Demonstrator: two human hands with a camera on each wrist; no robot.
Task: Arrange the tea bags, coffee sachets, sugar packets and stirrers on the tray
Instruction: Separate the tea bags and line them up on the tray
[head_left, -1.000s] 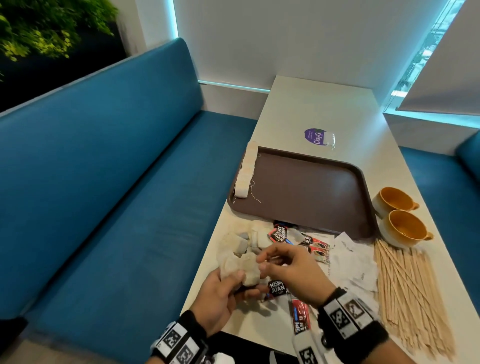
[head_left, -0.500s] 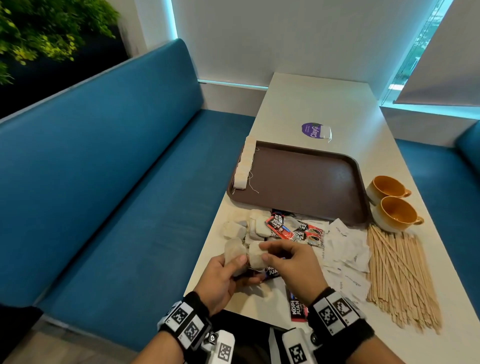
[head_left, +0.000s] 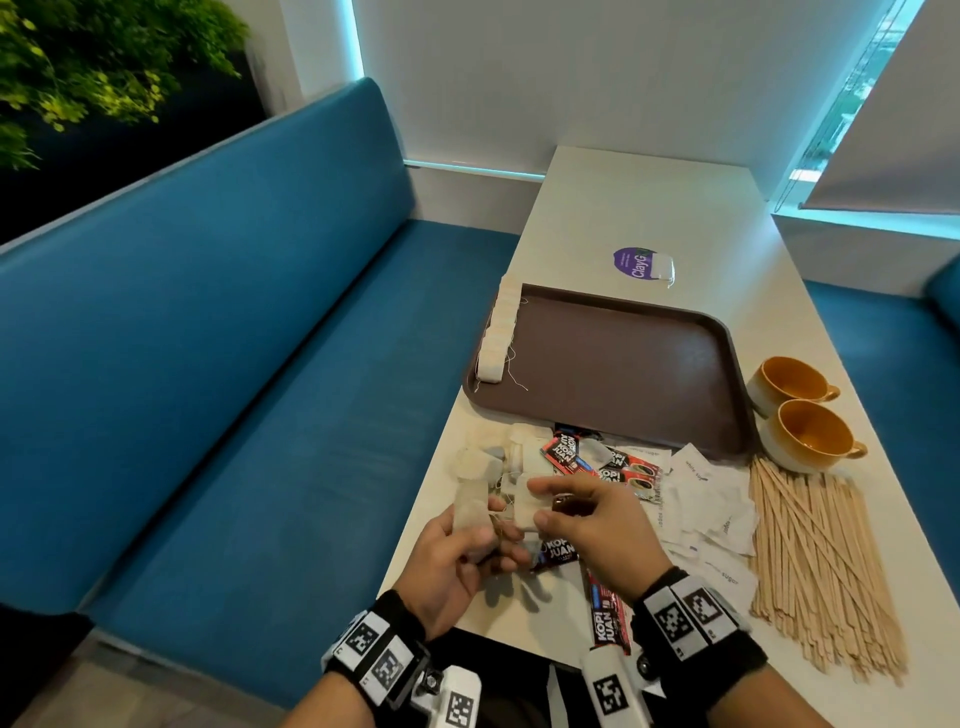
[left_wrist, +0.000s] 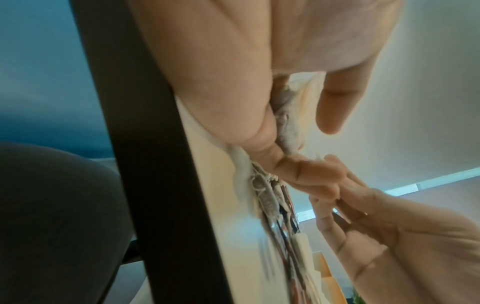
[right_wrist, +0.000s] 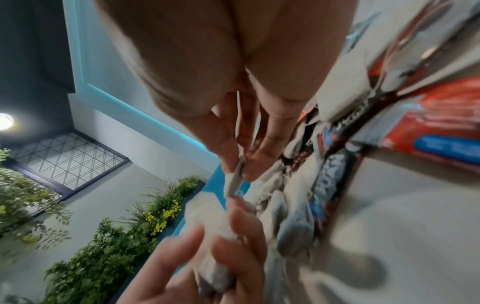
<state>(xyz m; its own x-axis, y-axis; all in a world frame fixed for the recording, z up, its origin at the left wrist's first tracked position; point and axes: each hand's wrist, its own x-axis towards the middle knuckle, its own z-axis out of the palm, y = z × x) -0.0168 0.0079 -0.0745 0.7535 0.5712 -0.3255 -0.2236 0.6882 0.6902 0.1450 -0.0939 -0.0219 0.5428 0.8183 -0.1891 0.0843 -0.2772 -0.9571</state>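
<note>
Looking down, we see our left hand (head_left: 457, 551) gripping one tea bag (head_left: 471, 506) and our right hand (head_left: 592, 525) pinching another (head_left: 525, 506) above the desk (head_left: 649, 208), near the tray (head_left: 623, 364). Each wrist view confirms fingers clamped on bags.

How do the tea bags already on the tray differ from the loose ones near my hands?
The tea bags on the tray stand in one neat row along the left rim of the tray; the loose tea bags lie jumbled on the table, mixed with coffee sachets. The row is untouched; two more bags are held by the left hand and right hand. All are pale, stringed bags.
</note>
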